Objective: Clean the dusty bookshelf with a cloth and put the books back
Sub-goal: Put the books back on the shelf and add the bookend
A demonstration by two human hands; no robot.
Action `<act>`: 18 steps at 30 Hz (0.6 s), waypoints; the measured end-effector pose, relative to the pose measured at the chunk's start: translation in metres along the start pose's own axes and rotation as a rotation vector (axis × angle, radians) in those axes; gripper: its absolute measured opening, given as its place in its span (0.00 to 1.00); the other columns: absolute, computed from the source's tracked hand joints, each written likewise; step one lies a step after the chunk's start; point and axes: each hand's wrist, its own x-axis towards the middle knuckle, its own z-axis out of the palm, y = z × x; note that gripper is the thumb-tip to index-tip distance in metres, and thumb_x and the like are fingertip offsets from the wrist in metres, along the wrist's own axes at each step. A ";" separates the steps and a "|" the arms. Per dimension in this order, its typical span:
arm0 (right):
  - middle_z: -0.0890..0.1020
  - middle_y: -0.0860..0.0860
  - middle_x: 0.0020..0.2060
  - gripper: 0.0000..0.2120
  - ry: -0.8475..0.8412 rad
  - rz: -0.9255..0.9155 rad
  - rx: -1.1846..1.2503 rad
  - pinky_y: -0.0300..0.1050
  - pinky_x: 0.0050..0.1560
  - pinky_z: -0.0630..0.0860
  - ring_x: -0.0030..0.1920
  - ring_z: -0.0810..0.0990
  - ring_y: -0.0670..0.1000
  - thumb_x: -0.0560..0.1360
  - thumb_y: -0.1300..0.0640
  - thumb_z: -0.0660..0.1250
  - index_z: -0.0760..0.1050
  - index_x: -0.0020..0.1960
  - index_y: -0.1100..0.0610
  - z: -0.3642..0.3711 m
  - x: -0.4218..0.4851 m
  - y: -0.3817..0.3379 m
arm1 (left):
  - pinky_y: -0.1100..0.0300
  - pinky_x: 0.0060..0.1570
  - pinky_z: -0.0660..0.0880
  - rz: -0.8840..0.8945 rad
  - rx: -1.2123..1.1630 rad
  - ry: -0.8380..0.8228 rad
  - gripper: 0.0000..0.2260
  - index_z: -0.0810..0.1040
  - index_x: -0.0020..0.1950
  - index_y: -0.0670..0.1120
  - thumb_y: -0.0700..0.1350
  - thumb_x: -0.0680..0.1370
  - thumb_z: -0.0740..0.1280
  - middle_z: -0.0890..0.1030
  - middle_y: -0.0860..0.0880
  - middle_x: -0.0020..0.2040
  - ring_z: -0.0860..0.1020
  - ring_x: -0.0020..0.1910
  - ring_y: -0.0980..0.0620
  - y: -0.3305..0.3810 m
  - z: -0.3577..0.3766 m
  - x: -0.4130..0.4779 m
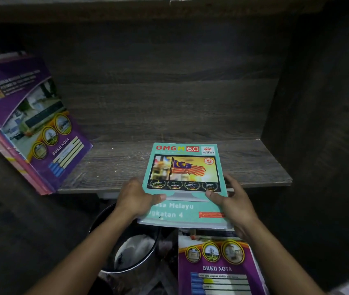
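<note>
Both hands, left hand and right hand, grip a teal book by its side edges, thumbs on the cover, its far end over the dark wooden shelf. Purple notebooks lean at far left. Near, below, sit a metal pot and another purple notebook.

The shelf is a dark, grey-brown board with a streaky wood grain, closed in by a back panel and a side wall of the same wood on the right. At its left end a stack of purple books stands tilted, its lower corner reaching past the front edge. Near the middle a teal book lies cover-up with its far half over the board and its near half overhanging the front edge.
</note>
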 end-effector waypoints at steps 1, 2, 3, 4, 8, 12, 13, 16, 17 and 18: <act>0.84 0.55 0.51 0.34 -0.009 0.015 0.022 0.58 0.41 0.84 0.43 0.87 0.56 0.74 0.63 0.72 0.64 0.74 0.43 0.000 0.000 -0.001 | 0.55 0.48 0.80 -0.016 -0.008 -0.030 0.13 0.81 0.46 0.51 0.49 0.66 0.80 0.84 0.53 0.44 0.82 0.45 0.53 0.000 -0.002 0.002; 0.84 0.55 0.52 0.34 -0.015 0.028 0.044 0.56 0.39 0.84 0.43 0.87 0.56 0.75 0.63 0.72 0.63 0.75 0.43 0.000 0.000 -0.002 | 0.52 0.51 0.80 -0.032 -0.016 -0.062 0.14 0.82 0.47 0.51 0.49 0.66 0.80 0.85 0.54 0.44 0.83 0.45 0.52 0.000 -0.004 0.003; 0.84 0.55 0.52 0.33 -0.022 0.039 0.064 0.54 0.37 0.84 0.42 0.87 0.56 0.76 0.63 0.70 0.63 0.75 0.43 -0.001 0.001 -0.002 | 0.52 0.52 0.80 -0.050 -0.022 -0.091 0.14 0.82 0.48 0.51 0.49 0.65 0.81 0.85 0.53 0.44 0.83 0.45 0.52 0.001 -0.007 0.005; 0.84 0.56 0.52 0.31 -0.025 0.049 0.082 0.53 0.36 0.83 0.42 0.87 0.56 0.77 0.62 0.69 0.63 0.75 0.43 -0.002 0.001 -0.003 | 0.52 0.52 0.80 -0.071 -0.019 -0.115 0.14 0.83 0.47 0.50 0.49 0.65 0.81 0.85 0.53 0.42 0.83 0.44 0.51 0.001 -0.010 0.007; 0.85 0.56 0.51 0.21 -0.024 0.079 0.139 0.56 0.42 0.83 0.44 0.87 0.56 0.82 0.56 0.61 0.66 0.74 0.44 -0.007 0.005 -0.005 | 0.51 0.54 0.79 -0.129 -0.089 -0.274 0.15 0.85 0.47 0.44 0.46 0.63 0.81 0.86 0.48 0.41 0.85 0.43 0.48 0.010 -0.032 0.012; 0.85 0.56 0.51 0.18 -0.049 0.108 0.188 0.54 0.42 0.83 0.45 0.87 0.57 0.84 0.56 0.56 0.69 0.72 0.44 -0.011 0.007 -0.006 | 0.53 0.45 0.83 -0.228 -0.482 -0.516 0.11 0.80 0.54 0.37 0.37 0.72 0.71 0.85 0.40 0.46 0.85 0.41 0.46 0.031 -0.052 0.005; 0.85 0.56 0.50 0.17 -0.056 0.114 0.204 0.54 0.41 0.83 0.45 0.87 0.57 0.85 0.57 0.55 0.70 0.71 0.45 -0.011 0.008 -0.006 | 0.54 0.38 0.83 -0.243 -0.591 -0.551 0.10 0.78 0.54 0.37 0.35 0.73 0.68 0.85 0.38 0.46 0.85 0.39 0.46 0.037 -0.056 0.002; 0.86 0.56 0.48 0.17 -0.080 0.141 0.260 0.52 0.38 0.83 0.46 0.87 0.57 0.84 0.57 0.56 0.71 0.70 0.45 -0.012 0.007 -0.002 | 0.53 0.31 0.82 -0.269 -0.761 -0.589 0.13 0.76 0.55 0.35 0.34 0.71 0.66 0.84 0.35 0.46 0.85 0.37 0.43 0.045 -0.062 0.000; 0.86 0.56 0.48 0.17 -0.084 0.147 0.279 0.52 0.37 0.83 0.46 0.87 0.58 0.84 0.57 0.57 0.72 0.70 0.45 -0.012 0.007 -0.002 | 0.53 0.32 0.82 -0.273 -0.785 -0.598 0.14 0.76 0.55 0.34 0.35 0.70 0.65 0.84 0.35 0.46 0.85 0.37 0.42 0.046 -0.062 -0.001; 0.87 0.56 0.47 0.17 -0.083 0.149 0.301 0.51 0.35 0.83 0.45 0.87 0.58 0.84 0.58 0.57 0.73 0.69 0.45 -0.013 0.007 -0.001 | 0.52 0.32 0.82 -0.285 -0.814 -0.605 0.14 0.75 0.56 0.34 0.36 0.70 0.65 0.83 0.34 0.46 0.85 0.37 0.42 0.046 -0.062 -0.001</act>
